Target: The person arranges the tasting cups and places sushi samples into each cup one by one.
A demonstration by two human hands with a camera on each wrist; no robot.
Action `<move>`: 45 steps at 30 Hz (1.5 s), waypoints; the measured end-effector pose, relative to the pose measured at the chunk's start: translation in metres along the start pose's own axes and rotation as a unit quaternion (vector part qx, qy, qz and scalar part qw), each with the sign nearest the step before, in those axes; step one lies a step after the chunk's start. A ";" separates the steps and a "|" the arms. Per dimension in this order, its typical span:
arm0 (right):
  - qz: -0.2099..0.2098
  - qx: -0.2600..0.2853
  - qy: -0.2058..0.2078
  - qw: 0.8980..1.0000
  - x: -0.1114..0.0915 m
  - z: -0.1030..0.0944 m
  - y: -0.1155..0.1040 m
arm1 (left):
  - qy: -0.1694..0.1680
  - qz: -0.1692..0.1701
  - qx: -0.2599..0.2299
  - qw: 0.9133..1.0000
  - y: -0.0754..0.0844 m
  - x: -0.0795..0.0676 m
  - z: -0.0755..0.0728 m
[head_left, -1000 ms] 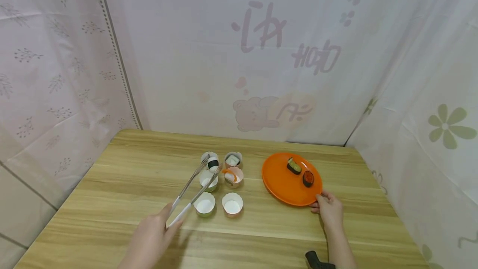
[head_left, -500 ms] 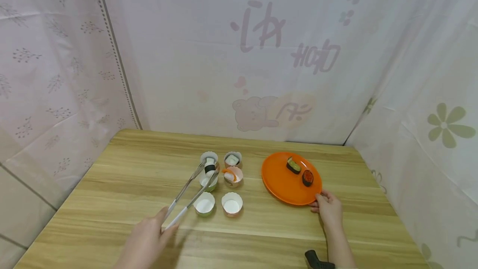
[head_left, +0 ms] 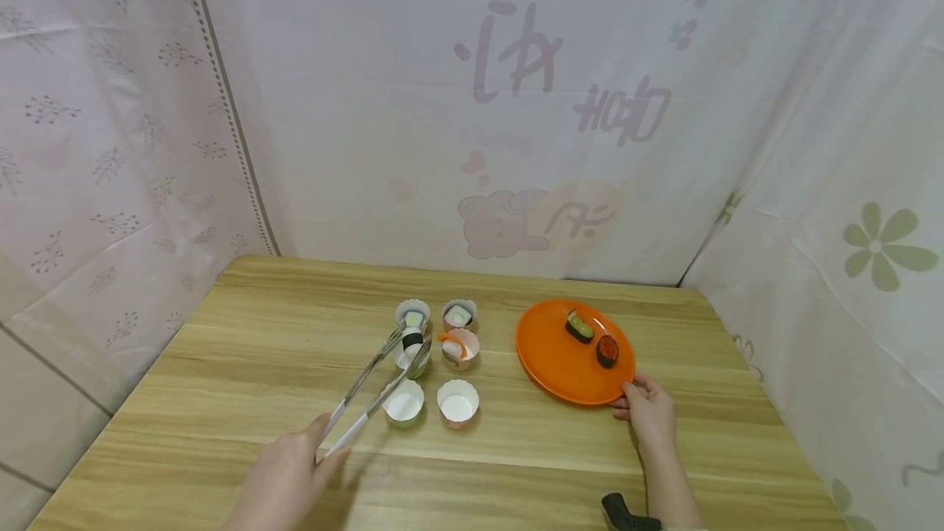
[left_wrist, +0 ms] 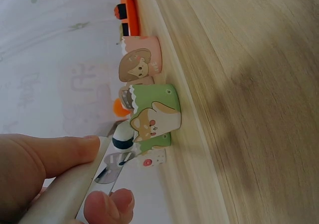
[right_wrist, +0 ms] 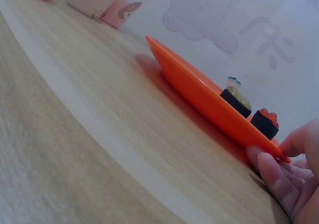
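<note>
My left hand point(head_left: 283, 469) grips tongs point(head_left: 361, 383) by their white handles. Between the metal tips sits a white sushi piece point(head_left: 412, 340) with a black band, over the middle-left green paper cup point(head_left: 419, 369). In the left wrist view, the sushi piece point(left_wrist: 123, 136) appears between the tong tips, beyond the front green cup point(left_wrist: 158, 107). My right hand point(head_left: 651, 416) pinches the near right rim of an orange plate point(head_left: 556, 359), thumb above and fingers below. On the plate lie a green-topped sushi point(head_left: 579, 326) and a red roe sushi point(head_left: 607, 351), both wrapped in black.
Several paper cups stand in two columns. The back-right cup point(head_left: 470, 326) has a white piece inside; the middle-right cup point(head_left: 465, 363) bears a shrimp-like orange and white piece point(head_left: 453, 344). Nearer are two white-lined cups. A black curved object point(head_left: 628, 515) lies by the right forearm.
The tongs and the banded sushi piece have come toward me, from over the back-left cup to over the middle-left one. My right hand and the plate stay about where they were.
</note>
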State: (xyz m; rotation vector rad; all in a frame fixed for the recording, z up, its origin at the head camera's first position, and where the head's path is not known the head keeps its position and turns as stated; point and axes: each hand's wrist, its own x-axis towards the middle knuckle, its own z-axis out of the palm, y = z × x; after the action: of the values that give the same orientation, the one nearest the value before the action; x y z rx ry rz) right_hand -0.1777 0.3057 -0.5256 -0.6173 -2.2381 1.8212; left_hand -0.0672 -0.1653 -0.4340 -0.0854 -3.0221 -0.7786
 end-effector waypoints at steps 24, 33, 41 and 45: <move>0.000 0.000 0.005 1.000 0.001 0.001 0.001 | -0.011 -0.007 -0.001 1.000 -0.003 0.003 0.000; -0.003 0.001 0.005 1.000 0.000 0.001 0.000 | -0.007 -0.004 0.006 1.000 -0.003 0.003 -0.004; 0.000 0.002 0.005 1.000 -0.001 0.000 0.000 | -0.003 0.010 0.013 1.000 -0.004 0.002 -0.005; 0.000 0.006 0.005 1.000 -0.001 0.000 0.001 | -0.003 0.006 0.009 1.000 -0.004 0.003 -0.005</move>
State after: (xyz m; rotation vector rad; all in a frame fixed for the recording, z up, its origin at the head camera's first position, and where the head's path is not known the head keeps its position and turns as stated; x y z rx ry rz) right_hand -0.1770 0.3054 -0.5261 -0.6230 -2.2183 1.8275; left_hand -0.0702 -0.1709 -0.4316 -0.1069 -3.0313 -0.7511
